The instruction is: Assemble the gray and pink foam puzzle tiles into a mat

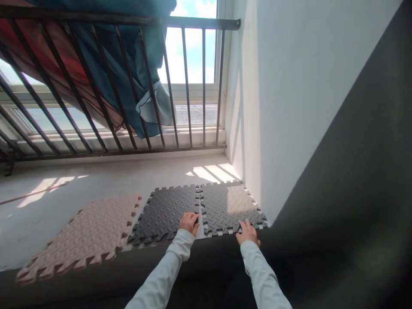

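Note:
Two dark grey foam tiles with toothed edges lie side by side on the ledge, a narrow gap between them that is wider at the front. My left hand (189, 223) has its fingers closed on the front right corner of the left grey tile (170, 208). On the front edge of the right grey tile (228, 204), near its right part, rests my right hand (248, 233) with the fingers apart. A pink foam tile (93, 227) of the same kind lies to the left, separate from the grey ones.
Behind the tiles, a dark metal railing (128, 150) runs before the window, with blue and red cloth (119, 73) hanging behind its bars. A white wall (289, 86) rises at the right. A thin stick (35, 193) lies far left. The ledge (106, 176) drops off in front.

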The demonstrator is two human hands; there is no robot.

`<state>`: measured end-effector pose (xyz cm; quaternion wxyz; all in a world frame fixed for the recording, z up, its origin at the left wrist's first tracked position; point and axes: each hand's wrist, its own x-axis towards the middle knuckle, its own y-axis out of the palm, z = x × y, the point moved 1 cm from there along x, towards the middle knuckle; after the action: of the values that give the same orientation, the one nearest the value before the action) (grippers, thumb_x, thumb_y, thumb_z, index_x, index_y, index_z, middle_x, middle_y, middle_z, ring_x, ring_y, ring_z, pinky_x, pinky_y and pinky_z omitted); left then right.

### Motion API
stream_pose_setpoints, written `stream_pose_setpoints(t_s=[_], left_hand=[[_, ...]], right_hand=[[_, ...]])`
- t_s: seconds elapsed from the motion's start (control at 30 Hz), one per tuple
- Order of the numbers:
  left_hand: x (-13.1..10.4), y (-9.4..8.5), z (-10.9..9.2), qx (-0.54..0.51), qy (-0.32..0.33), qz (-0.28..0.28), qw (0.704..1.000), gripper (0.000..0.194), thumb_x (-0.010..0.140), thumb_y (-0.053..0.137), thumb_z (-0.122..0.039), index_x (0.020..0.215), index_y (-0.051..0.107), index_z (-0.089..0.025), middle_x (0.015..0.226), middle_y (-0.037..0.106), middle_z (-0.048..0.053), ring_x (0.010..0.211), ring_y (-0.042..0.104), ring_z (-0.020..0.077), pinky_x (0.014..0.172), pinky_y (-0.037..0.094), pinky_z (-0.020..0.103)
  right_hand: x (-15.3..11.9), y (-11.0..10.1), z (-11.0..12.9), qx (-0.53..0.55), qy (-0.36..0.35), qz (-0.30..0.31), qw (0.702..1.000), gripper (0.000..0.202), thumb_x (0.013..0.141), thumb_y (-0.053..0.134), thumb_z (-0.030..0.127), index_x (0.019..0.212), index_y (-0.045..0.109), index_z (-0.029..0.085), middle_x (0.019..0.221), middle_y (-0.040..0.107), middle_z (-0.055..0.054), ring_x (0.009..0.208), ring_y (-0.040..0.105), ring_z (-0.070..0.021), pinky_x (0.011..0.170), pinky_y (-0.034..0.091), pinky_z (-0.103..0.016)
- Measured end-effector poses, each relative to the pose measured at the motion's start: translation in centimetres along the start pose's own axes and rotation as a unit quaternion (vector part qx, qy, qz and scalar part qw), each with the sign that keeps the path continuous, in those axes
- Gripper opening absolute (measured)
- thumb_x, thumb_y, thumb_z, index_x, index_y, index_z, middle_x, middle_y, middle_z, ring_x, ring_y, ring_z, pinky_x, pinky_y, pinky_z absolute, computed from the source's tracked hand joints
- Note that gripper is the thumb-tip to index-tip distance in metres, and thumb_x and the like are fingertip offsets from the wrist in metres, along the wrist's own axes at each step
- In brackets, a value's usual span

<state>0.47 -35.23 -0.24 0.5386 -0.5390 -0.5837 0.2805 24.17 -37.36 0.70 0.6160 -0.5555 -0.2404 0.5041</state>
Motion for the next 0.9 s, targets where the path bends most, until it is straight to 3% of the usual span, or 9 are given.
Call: stream_pose_setpoints(t_s=[0.17,0.4,0.6,0.9], left_hand=[[0.5,2.7,-2.3,-0.008,-0.061,0.038,0.997,0.033,0.072,0.048,-0.024,0.102,0.059,-0.025,0.100,0.060,0.004,0.095,0.048,0.0208,0.083,0.038,0.029],[0.7,3.2,-2.8,-0.081,-0.107,0.059,0.989,0.032,0.060,0.062,-0.017,0.092,0.059,-0.023,0.091,0.063,0.000,0.091,0.051,0.0151,0.082,0.037,0.025],[0.7,3.5,-2.4,-0.085,-0.094,0.068,0.990,0.020,0.060,0.064,-0.019,0.079,0.062,-0.022,0.086,0.064,0.000,0.089,0.052,0.0153,0.079,0.038,0.026],[0.6,3.6,-2.2,-0.061,-0.057,0.104,0.991,0.018,0.069,0.056,-0.023,0.085,0.064,-0.025,0.094,0.065,-0.002,0.092,0.052,0.0147,0.083,0.038,0.025]], right_hand=[[0.0,-0.1,-0.1,-0.002,-0.006,-0.002,1.000,0.053,0.068,0.040,0.017,0.119,0.042,0.033,0.139,0.023,0.000,0.122,0.026,-0.0196,0.084,0.039,-0.042],[0.0,-0.3,0.0,0.002,-0.005,0.004,1.000,0.052,0.068,0.042,0.018,0.118,0.042,0.032,0.139,0.023,0.002,0.122,0.026,-0.0183,0.086,0.039,-0.039],[-0.2,-0.5,0.1,0.004,-0.001,0.007,1.000,0.052,0.068,0.043,0.017,0.117,0.042,0.033,0.139,0.022,0.003,0.122,0.026,-0.0179,0.086,0.038,-0.040],[-0.2,-0.3,0.2,0.003,0.004,0.007,1.000,0.052,0.068,0.043,0.017,0.118,0.042,0.033,0.139,0.022,0.002,0.123,0.023,-0.0187,0.087,0.038,-0.040]])
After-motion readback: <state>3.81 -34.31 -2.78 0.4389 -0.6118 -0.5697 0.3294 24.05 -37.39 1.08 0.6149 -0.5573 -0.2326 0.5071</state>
